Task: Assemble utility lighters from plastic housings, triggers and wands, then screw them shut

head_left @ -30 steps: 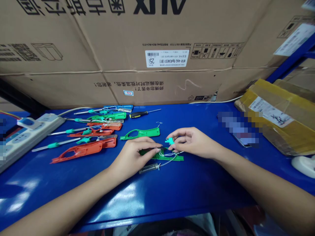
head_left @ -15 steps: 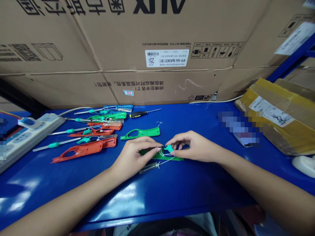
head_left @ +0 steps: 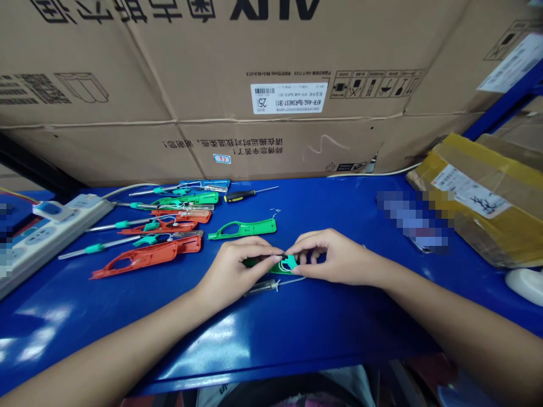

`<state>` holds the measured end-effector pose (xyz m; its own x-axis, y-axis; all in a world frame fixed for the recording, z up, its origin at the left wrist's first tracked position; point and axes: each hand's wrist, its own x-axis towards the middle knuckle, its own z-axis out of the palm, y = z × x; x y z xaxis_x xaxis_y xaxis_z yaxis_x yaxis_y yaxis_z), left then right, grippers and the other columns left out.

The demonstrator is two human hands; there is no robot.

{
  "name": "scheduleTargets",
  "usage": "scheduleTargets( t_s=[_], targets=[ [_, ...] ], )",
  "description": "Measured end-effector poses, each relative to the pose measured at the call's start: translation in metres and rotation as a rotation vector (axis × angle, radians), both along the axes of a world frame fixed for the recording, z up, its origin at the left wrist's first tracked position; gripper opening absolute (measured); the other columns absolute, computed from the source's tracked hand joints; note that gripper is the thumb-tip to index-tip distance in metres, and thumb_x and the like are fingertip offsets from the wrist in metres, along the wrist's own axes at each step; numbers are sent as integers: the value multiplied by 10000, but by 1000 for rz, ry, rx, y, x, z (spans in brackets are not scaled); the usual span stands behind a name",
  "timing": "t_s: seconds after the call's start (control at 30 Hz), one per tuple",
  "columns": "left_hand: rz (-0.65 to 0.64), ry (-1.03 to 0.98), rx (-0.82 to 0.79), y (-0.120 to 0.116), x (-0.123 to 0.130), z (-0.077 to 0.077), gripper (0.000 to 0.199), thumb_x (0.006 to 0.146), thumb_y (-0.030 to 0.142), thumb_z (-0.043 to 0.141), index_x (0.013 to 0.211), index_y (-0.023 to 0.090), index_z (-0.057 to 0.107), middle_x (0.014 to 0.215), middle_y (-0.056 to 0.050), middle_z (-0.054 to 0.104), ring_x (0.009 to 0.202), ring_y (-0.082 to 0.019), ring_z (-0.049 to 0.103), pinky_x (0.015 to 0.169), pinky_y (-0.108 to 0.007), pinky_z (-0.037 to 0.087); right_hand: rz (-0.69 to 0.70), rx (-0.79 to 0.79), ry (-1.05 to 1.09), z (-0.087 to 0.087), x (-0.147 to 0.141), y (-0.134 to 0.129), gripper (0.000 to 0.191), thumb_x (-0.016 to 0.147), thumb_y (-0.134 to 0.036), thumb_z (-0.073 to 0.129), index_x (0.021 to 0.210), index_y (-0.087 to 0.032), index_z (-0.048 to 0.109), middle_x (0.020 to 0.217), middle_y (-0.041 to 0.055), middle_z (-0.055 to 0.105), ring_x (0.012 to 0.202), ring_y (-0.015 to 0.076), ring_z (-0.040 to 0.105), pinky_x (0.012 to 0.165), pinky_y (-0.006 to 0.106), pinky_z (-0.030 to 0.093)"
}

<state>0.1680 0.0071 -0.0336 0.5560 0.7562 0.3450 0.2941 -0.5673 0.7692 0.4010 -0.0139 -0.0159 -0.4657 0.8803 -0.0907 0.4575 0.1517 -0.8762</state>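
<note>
My left hand is closed, thumb and forefinger pinching a small black part. My right hand is closed around a teal plastic trigger, right against that black part; the fingers partly hide it. White wires loop between the two pieces. Beneath both hands lies a green lighter casing half, mostly covered. A clear fuel tank with a thin tube lies in front of it on the blue table. Behind my hands rests another green casing half.
Several opened lighters with metal rods lie at left, among them an orange casing. Behind are a screwdriver and a large cardboard box. A power strip stands far left; a blurred phone and taped parcel are at right.
My right hand's fingertips have shifted left towards the black part in my left fingers, tilting the teal trigger. The lighter parts across the table lie as before.
</note>
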Motion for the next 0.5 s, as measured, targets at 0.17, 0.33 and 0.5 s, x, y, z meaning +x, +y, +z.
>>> scheduleTargets(
  t_s=[0.17,0.33,0.5],
  targets=[
    [30,-46,-52,-1,2,-1,148,873,205,731,997,194,811,911,-47,791,794,-161,742,744,-251,605,-46,-45,12,0,-4,-2,333,798,-318,753,1085,-150,738,813,30,685,695,124,596,630,254,502],
    [44,-29,-102,0,2,0,154,898,231,701,999,197,811,965,-49,802,841,-176,757,795,-274,619,-125,-19,32,-6,-10,-3,245,782,-286,751,982,-146,727,750,5,651,667,108,566,582,228,462],
    [-10,61,-57,7,-5,3,157,904,217,689,1004,219,810,936,-38,803,845,-181,736,776,-292,596,-129,79,12,-17,-12,-4,229,800,-297,747,985,-162,763,792,20,670,653,106,567,556,226,443]
  ],
)
